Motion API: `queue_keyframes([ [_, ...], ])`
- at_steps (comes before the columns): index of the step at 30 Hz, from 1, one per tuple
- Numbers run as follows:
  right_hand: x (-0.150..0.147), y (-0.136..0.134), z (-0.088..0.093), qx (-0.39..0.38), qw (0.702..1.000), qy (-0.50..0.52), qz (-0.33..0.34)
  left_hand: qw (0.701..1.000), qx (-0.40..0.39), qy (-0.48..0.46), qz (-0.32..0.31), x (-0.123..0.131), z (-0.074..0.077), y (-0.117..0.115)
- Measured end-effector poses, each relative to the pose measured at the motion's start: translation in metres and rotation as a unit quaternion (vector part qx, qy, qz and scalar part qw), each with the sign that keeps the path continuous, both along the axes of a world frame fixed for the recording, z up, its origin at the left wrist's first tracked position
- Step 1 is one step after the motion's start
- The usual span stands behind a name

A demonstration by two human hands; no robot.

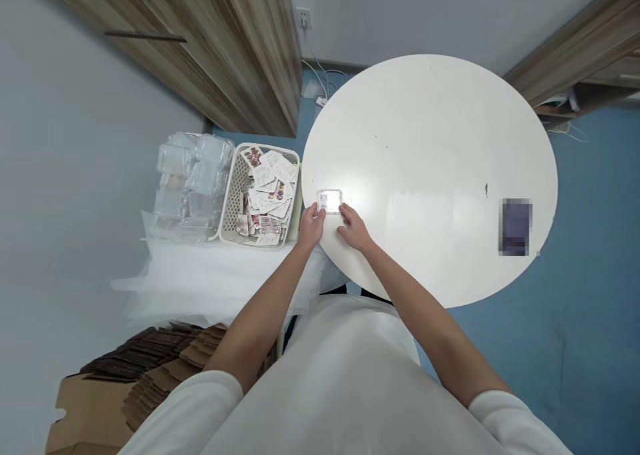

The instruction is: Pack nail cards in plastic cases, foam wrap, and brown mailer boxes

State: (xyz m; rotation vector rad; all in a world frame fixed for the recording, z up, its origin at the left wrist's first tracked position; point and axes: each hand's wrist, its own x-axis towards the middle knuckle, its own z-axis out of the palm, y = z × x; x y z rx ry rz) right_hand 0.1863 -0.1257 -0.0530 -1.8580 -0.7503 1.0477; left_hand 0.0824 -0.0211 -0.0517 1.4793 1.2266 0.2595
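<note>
A small clear plastic case [332, 202] with a pale card and small purplish patches inside lies at the left edge of the round white table [430, 142]. My left hand [311, 227] is closed on its lower left corner, with the thumb over the front edge. At the lower right corner, fingertips of my right hand [354, 228] touch the case, while the thumb stands apart from it. Just left of the table, a white perforated basket [226, 218] holds a jumble of printed cards [273, 195] and small clear packs [270, 225].
Clear plastic boxes [203, 175] are piled left of the basket. White sheets [200, 275] lie in front of them. Folded brown cardboard [95, 405] is stacked at lower left. A blurred dark rectangle [517, 227] lies at the table's right. Cables [320, 82] run behind the table.
</note>
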Motion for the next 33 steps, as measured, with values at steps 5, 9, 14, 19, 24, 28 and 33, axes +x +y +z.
queue_keyframes([
  [5, 0.000, -0.005, -0.004, -0.007, 0.998, -0.055, 0.018, 1.000, -0.018, -0.012, 0.019, 0.003, 0.001, -0.004],
  [9, 0.004, -0.022, -0.001, -0.004, 0.998, -0.061, 0.002, 0.999, -0.005, -0.039, 0.011, 0.006, 0.007, -0.019],
  [14, 0.016, -0.063, 0.009, 0.010, 0.998, -0.063, -0.025, 0.998, 0.004, -0.064, -0.020, 0.013, 0.021, -0.051],
  [19, 0.037, -0.133, 0.020, 0.012, 0.997, -0.067, -0.046, 0.993, -0.029, -0.093, -0.069, 0.028, 0.027, -0.101],
  [24, 0.060, -0.210, 0.025, 0.003, 0.997, -0.061, -0.042, 0.985, -0.037, -0.105, -0.131, 0.043, 0.027, -0.161],
  [28, 0.066, -0.254, 0.018, -0.002, 0.998, -0.064, -0.018, 0.983, -0.011, -0.086, -0.162, 0.046, 0.024, -0.201],
  [33, 0.060, -0.282, 0.009, -0.009, 0.997, -0.073, 0.012, 0.985, -0.004, -0.046, -0.166, 0.039, 0.017, -0.229],
])
